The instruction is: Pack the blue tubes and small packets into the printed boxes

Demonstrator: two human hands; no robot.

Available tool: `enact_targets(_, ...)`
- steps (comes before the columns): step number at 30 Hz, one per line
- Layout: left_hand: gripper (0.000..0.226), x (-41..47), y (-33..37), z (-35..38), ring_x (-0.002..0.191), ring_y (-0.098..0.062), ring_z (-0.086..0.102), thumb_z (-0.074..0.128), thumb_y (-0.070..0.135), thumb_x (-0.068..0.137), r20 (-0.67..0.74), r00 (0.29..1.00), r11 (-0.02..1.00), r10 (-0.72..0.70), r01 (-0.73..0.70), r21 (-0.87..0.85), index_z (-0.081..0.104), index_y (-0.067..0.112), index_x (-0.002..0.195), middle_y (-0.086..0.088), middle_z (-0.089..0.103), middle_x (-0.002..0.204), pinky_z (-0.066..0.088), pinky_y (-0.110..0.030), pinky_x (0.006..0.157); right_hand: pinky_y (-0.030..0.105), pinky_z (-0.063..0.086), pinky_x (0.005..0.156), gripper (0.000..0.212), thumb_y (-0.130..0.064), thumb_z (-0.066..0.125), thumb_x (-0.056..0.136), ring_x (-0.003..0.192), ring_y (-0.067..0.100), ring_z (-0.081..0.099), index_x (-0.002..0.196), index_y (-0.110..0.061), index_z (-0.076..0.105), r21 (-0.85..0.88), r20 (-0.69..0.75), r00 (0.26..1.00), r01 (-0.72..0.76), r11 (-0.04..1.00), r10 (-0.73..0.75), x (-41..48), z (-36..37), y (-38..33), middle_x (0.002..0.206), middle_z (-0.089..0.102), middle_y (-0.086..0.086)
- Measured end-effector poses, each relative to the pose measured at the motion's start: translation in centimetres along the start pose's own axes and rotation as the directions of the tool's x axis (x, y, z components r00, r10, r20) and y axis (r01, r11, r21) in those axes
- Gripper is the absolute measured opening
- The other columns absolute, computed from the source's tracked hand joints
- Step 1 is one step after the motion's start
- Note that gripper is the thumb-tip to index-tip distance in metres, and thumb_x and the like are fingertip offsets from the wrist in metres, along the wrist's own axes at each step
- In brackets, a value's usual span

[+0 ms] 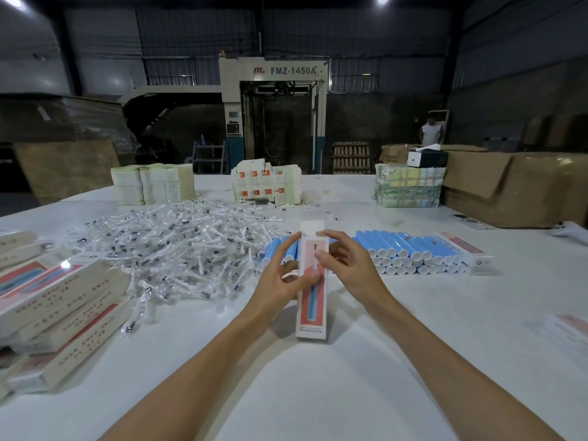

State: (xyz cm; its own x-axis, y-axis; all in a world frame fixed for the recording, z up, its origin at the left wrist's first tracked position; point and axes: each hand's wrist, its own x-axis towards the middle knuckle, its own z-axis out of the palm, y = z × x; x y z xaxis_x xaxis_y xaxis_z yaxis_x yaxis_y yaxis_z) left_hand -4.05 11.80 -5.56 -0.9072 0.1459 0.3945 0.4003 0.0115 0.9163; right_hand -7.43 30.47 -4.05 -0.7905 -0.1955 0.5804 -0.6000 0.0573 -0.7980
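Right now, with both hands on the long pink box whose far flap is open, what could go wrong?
1. The pink and white printed cardboard box, held by the left hand and right hand, has its far white flap open; tilting it away might let any contents slide out.
2. The stacked blue plastic tubes lie just behind the hands; a bump could roll them.

A long pink-and-white box, a blue tube printed on its face, points away with its far flap open, held between left hand and right hand. Behind it, white-capped blue tubes lie stacked in rows. Clear packets are heaped on the left, with more boxes piled at the far left.
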Motion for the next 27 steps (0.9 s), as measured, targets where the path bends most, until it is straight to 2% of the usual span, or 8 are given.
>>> enact_targets(3,0.074,-0.1,0.3,0.2,0.118,-0.009,0.071,0.085,0.052,0.084,-0.031,1.0,1.0,-0.003,0.004,0.015,0.046,0.063,0.147,0.019,0.075,0.122,0.066,-0.034,0.085,0.036,0.059,0.095,0.029,-0.024,0.073,0.098,0.102,0.022,0.073,0.12,-0.042,0.068,0.011,0.011,1.0,0.0,1.0,0.0,-0.1,-0.1,-0.2,0.105,0.076,0.005)
enact_targets(10,0.066,-0.1,0.3,-0.3,0.106,-0.022,0.077,0.089,0.05,0.076,-0.044,0.999,1.0,-0.029,0.028,-0.008,0.059,0.057,0.134,0.001,0.078,0.111,0.064,-0.032,0.078,0.046,0.06,0.095,0.026,-0.027,0.07,0.1,0.102,0.027,0.073,0.126,-0.028,0.068,-0.015,0.056,0.998,-0.023,1.0,0.024,-0.4,0.2,-0.4,0.105,0.076,0.007)
enact_targets(14,0.074,0.0,0.2,-0.5,0.101,-0.025,0.079,0.092,0.054,0.068,-0.052,0.997,0.999,-0.049,0.048,-0.019,0.061,0.048,0.136,-0.007,0.078,0.109,0.063,-0.031,0.077,0.049,0.06,0.092,0.022,-0.031,0.069,0.099,0.1,0.028,0.073,0.121,-0.027,0.069,-0.038,0.075,0.997,-0.024,0.999,0.027,-0.6,0.1,-0.7,0.103,0.076,0.006)
enact_targets(18,0.072,-0.1,0.1,-0.7,0.099,-0.024,0.08,0.093,0.048,0.072,-0.022,0.998,0.998,-0.057,0.057,0.013,0.061,0.043,0.137,-0.004,0.08,0.108,0.063,-0.028,0.079,0.039,0.063,0.086,0.012,-0.033,0.069,0.1,0.098,0.025,0.075,0.11,-0.026,0.07,-0.055,0.139,0.988,-0.056,0.997,0.063,-0.6,-0.6,-0.8,0.102,0.077,0.004)
enact_targets(21,0.069,-0.2,0.0,-0.8,0.099,-0.027,0.08,0.09,0.039,0.078,0.013,0.996,0.996,-0.085,0.085,0.006,0.06,0.037,0.14,-0.007,0.081,0.108,0.065,-0.032,0.08,0.031,0.06,0.083,0.015,-0.036,0.067,0.102,0.097,0.021,0.076,0.112,-0.025,0.068,-0.086,0.181,0.978,-0.087,0.993,0.101,-0.8,-0.9,-0.6,0.102,0.077,0.001)
enact_targets(24,0.069,-0.2,0.1,-0.6,0.099,-0.027,0.08,0.09,0.039,0.079,0.027,0.995,0.996,-0.093,0.093,0.006,0.06,0.037,0.141,-0.006,0.081,0.109,0.065,-0.033,0.08,0.027,0.059,0.078,0.024,-0.044,0.059,0.105,0.09,0.025,0.076,0.116,-0.023,0.063,0.01,0.081,0.989,-0.127,0.992,0.126,-0.5,-0.8,-0.9,0.099,0.078,0.005)
enact_targets(27,0.071,-0.3,0.2,-0.3,0.103,-0.026,0.079,0.091,0.041,0.078,0.048,0.995,0.996,-0.088,0.088,0.011,0.059,0.04,0.142,-0.002,0.08,0.114,0.065,-0.035,0.084,0.027,0.058,0.068,0.018,-0.034,0.058,0.107,0.079,0.024,0.076,0.121,-0.022,0.057,0.155,-0.096,0.979,-0.161,0.975,0.178,-0.1,-1.1,-1.1,0.092,0.079,0.007)
